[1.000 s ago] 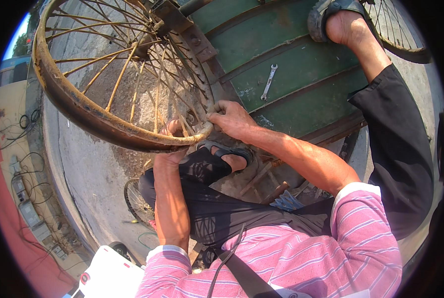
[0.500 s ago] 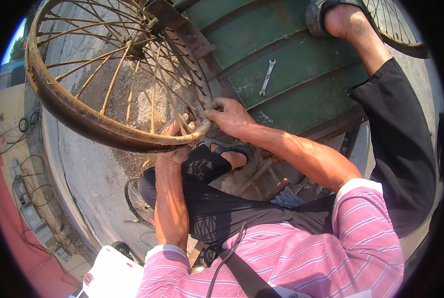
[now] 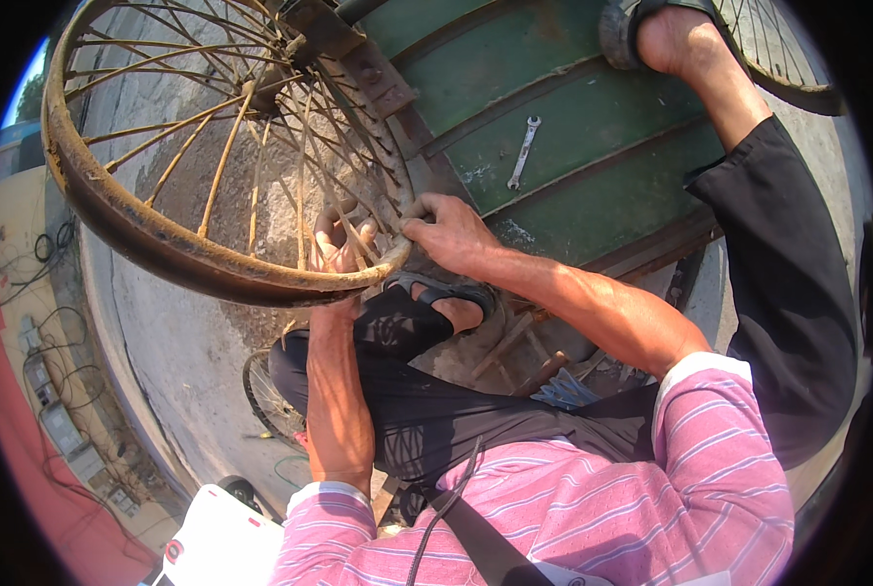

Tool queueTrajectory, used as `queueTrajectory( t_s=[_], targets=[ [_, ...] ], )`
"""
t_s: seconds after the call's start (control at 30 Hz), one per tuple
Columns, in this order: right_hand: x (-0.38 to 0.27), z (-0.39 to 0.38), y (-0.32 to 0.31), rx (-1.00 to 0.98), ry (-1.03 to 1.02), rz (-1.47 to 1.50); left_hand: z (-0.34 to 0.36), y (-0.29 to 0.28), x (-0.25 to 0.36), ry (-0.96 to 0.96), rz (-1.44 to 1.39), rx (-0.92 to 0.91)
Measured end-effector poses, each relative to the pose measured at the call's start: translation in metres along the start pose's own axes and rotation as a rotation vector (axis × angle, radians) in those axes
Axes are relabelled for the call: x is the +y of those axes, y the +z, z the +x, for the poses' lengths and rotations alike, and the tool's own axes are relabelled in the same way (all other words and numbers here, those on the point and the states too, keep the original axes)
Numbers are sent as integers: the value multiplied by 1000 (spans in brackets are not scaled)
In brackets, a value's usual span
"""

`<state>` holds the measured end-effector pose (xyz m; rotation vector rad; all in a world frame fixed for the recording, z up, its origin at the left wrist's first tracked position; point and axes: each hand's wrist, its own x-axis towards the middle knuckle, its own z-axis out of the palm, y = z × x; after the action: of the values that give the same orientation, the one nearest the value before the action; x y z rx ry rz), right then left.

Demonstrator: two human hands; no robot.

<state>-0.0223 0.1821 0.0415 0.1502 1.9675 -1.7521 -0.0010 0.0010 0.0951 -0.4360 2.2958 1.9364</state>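
Observation:
A rusty spoked wheel (image 3: 192, 266) without a tyre stands at the upper left, its brown rim bowed toward me. My left hand (image 3: 337, 252) reaches past the rim's near edge, its curled fingers among the spokes close to the rim; the rim covers part of the palm and wrist. A spoke (image 3: 302, 195) passes by these fingers. At the rim's right side my right hand (image 3: 448, 234) is closed, thumb and bent forefinger pinching the rim edge. Whatever small thing may lie between those fingertips is hidden.
A wrench (image 3: 525, 153) lies on the green ribbed metal panel (image 3: 573, 107) right of the wheel. My sandalled foot (image 3: 685, 41) rests at its far right, beside another wheel (image 3: 798, 93). Wooden pieces (image 3: 503, 347) lie below. Cables and boxes (image 3: 60, 425) line the left wall.
My left hand has moved up a little, its fingers farther in among the spokes. The wheel has shifted slightly left and down. My right hand stays at the rim.

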Motion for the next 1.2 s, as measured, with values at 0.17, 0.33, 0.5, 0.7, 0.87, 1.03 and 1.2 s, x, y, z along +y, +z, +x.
queueTrajectory(
  t_s=[0.17, 0.33, 0.5, 0.7, 0.87, 1.03, 1.2],
  targets=[
    [-2, -2, 1, 4, 15, 40, 10, -9, -15, -25, -67, -104],
    [0, 0, 2, 2, 25, 36, 10, -3, -11, -55, -27, -20],
    [-3, -2, 3, 19, -4, 10, 10, 2, -27, 24, -184, 8],
    [-2, -2, 4, 39, 6, 5, 1, 9, -15, 85, 132, 104],
    [-1, -3, 6, 20, 40, 48, 6, 0, -29, 156, 187, 86],
    [-9, -5, 2, 17, 9, -51, 1, 1, -15, 113, 223, 67],
    [-10, -5, 2, 30, -204, -110, 17, -21, -61, 406, 478, 167]
  ],
)
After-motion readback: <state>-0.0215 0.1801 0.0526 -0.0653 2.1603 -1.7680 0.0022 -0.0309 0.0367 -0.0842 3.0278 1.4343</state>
